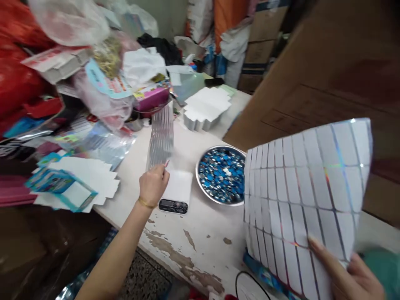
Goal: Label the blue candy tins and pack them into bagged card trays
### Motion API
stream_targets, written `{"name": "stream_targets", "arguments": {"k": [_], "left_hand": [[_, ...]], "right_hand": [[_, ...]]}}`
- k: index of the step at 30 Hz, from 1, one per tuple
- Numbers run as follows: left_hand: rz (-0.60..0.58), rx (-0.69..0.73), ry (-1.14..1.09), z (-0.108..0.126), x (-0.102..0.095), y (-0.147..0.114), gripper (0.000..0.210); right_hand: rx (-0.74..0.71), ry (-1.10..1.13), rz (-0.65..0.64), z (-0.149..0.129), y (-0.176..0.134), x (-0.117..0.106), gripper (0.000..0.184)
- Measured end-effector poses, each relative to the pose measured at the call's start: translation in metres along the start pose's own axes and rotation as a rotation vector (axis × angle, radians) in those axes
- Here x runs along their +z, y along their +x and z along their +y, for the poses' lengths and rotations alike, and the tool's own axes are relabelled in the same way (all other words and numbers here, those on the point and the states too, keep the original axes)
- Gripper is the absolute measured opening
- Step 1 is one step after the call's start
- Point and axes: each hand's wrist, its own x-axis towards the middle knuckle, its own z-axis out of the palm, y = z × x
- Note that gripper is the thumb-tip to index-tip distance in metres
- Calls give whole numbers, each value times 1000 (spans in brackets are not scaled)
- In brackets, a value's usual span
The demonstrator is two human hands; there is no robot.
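A large sheet of white rectangular labels with shiny holographic lines (300, 196) hangs upright on the right side. My right hand (350, 271) grips its lower edge, with one finger stretched along its face. My left hand (153, 183), wearing a gold bracelet, is closed above the table. Its fingers are curled, and whatever they may hold is hidden. Just beyond it lies a stack of clear, silvery plastic strips (161, 137). Beside the hand sits a white digital scale (176, 191) with a black display panel. A metal bowl (200, 189) of small blue and silver discs stands between the hands.
Flattened white cut-out cards (206, 104) are stacked at the back. A teal printed box (67, 187) lies at the left edge on more white card. Plastic bags and packaging (103, 91) crowd the back left. A large brown carton (312, 83) rises on the right.
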Motion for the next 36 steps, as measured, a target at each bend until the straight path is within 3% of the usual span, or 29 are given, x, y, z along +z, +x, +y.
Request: {"name": "stream_targets", "arguments": {"k": [4, 7, 9, 11, 15, 17, 19, 22, 26, 28, 32, 36], "left_hand": [[-71, 323, -193, 109, 0, -22, 20], [-215, 454, -365, 184, 15, -33, 14], [-283, 486, -598, 225, 22, -46, 23], [-409, 422, -909, 259, 23, -70, 38], [-935, 152, -1428, 315, 13, -141, 55], [-1074, 46, -1562, 342, 7, -178, 57], [-1052, -38, -1626, 368, 0, -211, 49], [-900, -82, -1628, 403, -12, -246, 39], [-730, 39, -1578, 436, -42, -277, 33], [-692, 123, -1536, 448, -63, -291, 30], [-647, 261, -1393, 464, -107, -311, 26], [-414, 574, -1167, 462, -139, -320, 17]], "right_hand": [[-192, 182, 123, -15, 1, -21, 57], [-248, 310, 149, -15, 11, -53, 51], [-255, 396, 150, -11, 18, -78, 51], [-255, 474, 135, -5, 25, -104, 53], [-252, 584, 91, 19, 41, -152, 56], [-255, 617, 72, 36, 50, -175, 59], [-282, 621, 44, 53, 60, -200, 63], [-407, 522, 32, 74, 74, -241, 72], [-671, 115, 310, 82, 71, -290, 101], [-848, -115, 313, 79, 56, -305, 101], [-1191, -282, -144, 70, 25, -315, 70], [-1191, -65, -512, 63, 10, -315, 39]]}}
